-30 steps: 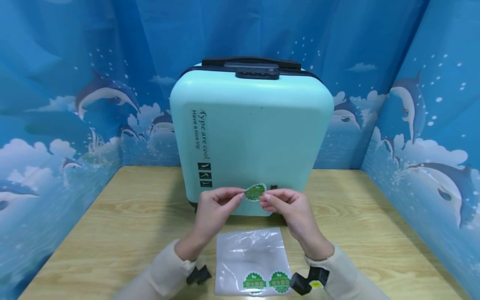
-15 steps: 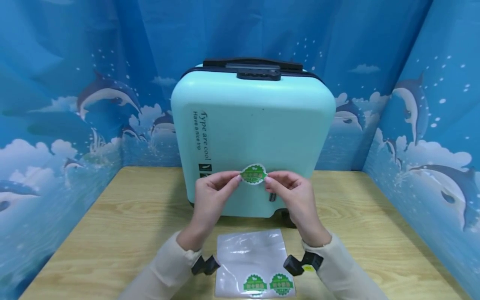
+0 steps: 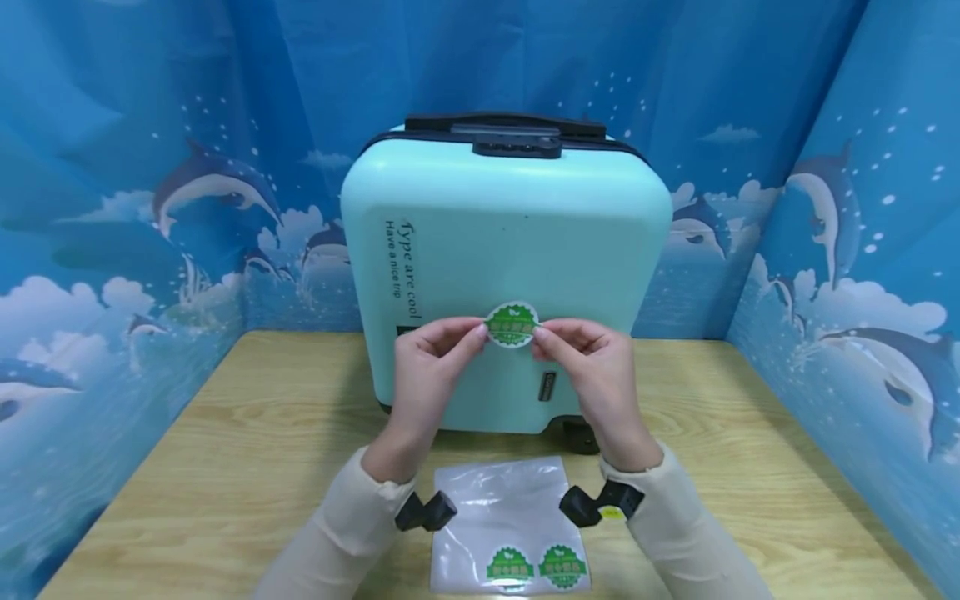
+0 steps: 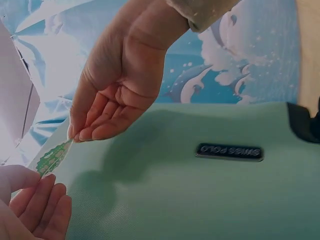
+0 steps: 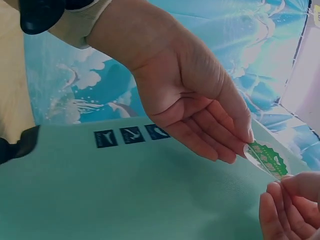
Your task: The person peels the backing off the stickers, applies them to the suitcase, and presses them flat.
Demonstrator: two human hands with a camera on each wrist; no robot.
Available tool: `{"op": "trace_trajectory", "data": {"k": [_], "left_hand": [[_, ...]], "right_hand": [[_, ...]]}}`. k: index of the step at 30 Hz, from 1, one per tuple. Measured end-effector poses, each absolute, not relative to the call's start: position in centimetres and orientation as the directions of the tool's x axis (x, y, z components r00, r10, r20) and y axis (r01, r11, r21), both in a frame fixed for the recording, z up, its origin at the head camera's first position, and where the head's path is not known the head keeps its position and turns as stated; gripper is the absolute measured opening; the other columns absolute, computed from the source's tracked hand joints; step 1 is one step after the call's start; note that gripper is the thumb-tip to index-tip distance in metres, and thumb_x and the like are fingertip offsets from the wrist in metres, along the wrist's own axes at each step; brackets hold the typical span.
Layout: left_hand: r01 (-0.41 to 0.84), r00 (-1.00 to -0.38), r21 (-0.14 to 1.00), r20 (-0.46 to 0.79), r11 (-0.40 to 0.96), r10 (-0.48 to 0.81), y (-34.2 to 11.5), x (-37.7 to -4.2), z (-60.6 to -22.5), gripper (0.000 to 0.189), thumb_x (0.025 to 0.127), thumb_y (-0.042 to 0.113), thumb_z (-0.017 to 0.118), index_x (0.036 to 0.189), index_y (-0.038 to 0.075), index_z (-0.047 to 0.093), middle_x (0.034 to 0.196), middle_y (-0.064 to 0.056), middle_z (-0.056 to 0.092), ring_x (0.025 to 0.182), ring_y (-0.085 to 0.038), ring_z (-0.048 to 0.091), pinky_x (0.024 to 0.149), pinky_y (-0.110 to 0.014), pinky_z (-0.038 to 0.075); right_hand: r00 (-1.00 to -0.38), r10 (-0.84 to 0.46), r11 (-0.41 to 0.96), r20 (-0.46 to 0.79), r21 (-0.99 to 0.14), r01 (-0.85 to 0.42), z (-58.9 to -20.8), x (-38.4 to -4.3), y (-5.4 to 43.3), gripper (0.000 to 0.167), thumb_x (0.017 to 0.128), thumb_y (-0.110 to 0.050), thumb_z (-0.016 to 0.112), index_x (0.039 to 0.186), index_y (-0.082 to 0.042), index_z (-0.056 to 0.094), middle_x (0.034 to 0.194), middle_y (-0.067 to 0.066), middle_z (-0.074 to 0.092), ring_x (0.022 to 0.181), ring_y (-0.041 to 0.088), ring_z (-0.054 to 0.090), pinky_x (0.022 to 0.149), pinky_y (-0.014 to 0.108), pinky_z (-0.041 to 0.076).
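A round green sticker [image 3: 512, 323] with a white scalloped edge is stretched between both hands in front of the mint-green suitcase [image 3: 480, 258]. The left hand [image 3: 426, 379] pinches its left edge between thumb and fingertips. At the opposite edge, the right hand [image 3: 604, 379] pinches it the same way. In the left wrist view the sticker [image 4: 51, 159] appears nearly edge-on, close over the suitcase shell. A crease line runs across the lower part of the sticker [image 5: 268, 159] in the right wrist view.
A clear plastic sheet [image 3: 498, 508] lies on the wooden table [image 3: 247, 467], bearing two more green stickers [image 3: 536, 568]. Low on the suitcase front is a dark badge [image 3: 548, 386], with a black wheel [image 3: 579, 435] below. Blue dolphin-print curtains [image 3: 187, 83] enclose the table.
Both hands have risen along the suitcase front with the sticker, from near its bottom to about mid-lower height. The sticker, curled before, is now flatter and faces the head camera.
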State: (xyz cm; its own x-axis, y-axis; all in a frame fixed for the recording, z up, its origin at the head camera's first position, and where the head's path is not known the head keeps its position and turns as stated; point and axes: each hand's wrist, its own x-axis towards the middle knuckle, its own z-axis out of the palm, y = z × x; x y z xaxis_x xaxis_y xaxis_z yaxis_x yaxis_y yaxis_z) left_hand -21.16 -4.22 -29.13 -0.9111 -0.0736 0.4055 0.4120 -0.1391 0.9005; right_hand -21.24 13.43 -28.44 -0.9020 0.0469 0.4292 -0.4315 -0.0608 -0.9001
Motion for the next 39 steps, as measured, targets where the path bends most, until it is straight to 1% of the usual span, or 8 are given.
{"op": "trace_trajectory", "data": {"k": [7, 11, 15, 21, 31, 39], "left_hand": [[0.486, -0.872, 0.864, 0.468, -0.134, -0.144, -4.0, -21.9, -28.0, 0.014, 0.082, 0.013, 0.073, 0.092, 0.003, 0.073, 0.086, -0.007, 0.073, 0.079, -0.020, 0.069, 0.073, -0.030, 0.057], [0.521, -0.846, 0.849, 0.499, -0.090, -0.188, -3.8, -22.1, -27.2, 0.012, 0.082, 0.013, 0.074, 0.090, 0.004, 0.074, 0.083, -0.006, 0.073, 0.075, -0.019, 0.068, 0.069, -0.031, 0.057], [0.569, -0.804, 0.822, 0.549, -0.026, -0.228, -3.5, -22.1, -26.4, 0.011, 0.081, 0.015, 0.075, 0.088, 0.007, 0.075, 0.082, -0.005, 0.072, 0.070, -0.018, 0.066, 0.063, -0.028, 0.056], [0.646, -0.726, 0.763, 0.626, 0.029, -0.283, -3.1, -22.4, -25.5, 0.011, 0.081, 0.014, 0.075, 0.088, 0.006, 0.075, 0.081, -0.006, 0.073, 0.066, -0.015, 0.065, 0.055, -0.023, 0.051], [0.681, -0.681, 0.731, 0.656, 0.046, -0.326, -3.0, -23.1, -25.0, 0.013, 0.081, 0.015, 0.075, 0.089, 0.004, 0.074, 0.082, -0.007, 0.073, 0.068, -0.015, 0.067, 0.055, -0.023, 0.051], [0.700, -0.659, 0.712, 0.671, 0.049, -0.339, -2.9, -23.3, -24.9, 0.014, 0.082, 0.016, 0.074, 0.089, 0.003, 0.074, 0.081, -0.008, 0.072, 0.070, -0.015, 0.068, 0.057, -0.024, 0.054]], "right_hand": [[-0.854, 0.076, -0.045, 0.515, -0.854, -0.519, -27.3, -21.6, 13.2, 0.017, 0.081, -0.012, 0.075, 0.090, 0.003, 0.071, 0.073, 0.004, 0.071, 0.067, 0.017, 0.068, 0.070, 0.034, 0.057], [-0.820, 0.111, -0.028, 0.562, -0.823, -0.567, -26.6, -21.7, 12.8, 0.021, 0.080, -0.015, 0.075, 0.090, 0.003, 0.071, 0.074, 0.005, 0.071, 0.067, 0.019, 0.068, 0.070, 0.034, 0.057], [-0.778, 0.160, 0.003, 0.608, -0.788, -0.615, -25.9, -22.1, 12.3, 0.024, 0.079, -0.019, 0.077, 0.090, 0.002, 0.072, 0.074, 0.005, 0.071, 0.067, 0.020, 0.068, 0.070, 0.034, 0.057], [-0.712, 0.209, 0.053, 0.670, -0.735, -0.676, -25.2, -22.6, 11.8, 0.025, 0.079, -0.023, 0.076, 0.090, 0.000, 0.073, 0.075, 0.001, 0.071, 0.068, 0.020, 0.068, 0.070, 0.034, 0.057], [-0.639, 0.242, 0.076, 0.730, -0.671, -0.738, -24.5, -23.0, 11.1, 0.025, 0.081, -0.022, 0.075, 0.090, 0.001, 0.073, 0.077, -0.001, 0.072, 0.068, 0.019, 0.068, 0.070, 0.034, 0.058], [-0.614, 0.253, 0.104, 0.748, -0.652, -0.751, -24.4, -23.2, 10.9, 0.023, 0.081, -0.021, 0.074, 0.090, 0.000, 0.073, 0.078, 0.006, 0.072, 0.068, 0.018, 0.068, 0.070, 0.033, 0.058]]}}
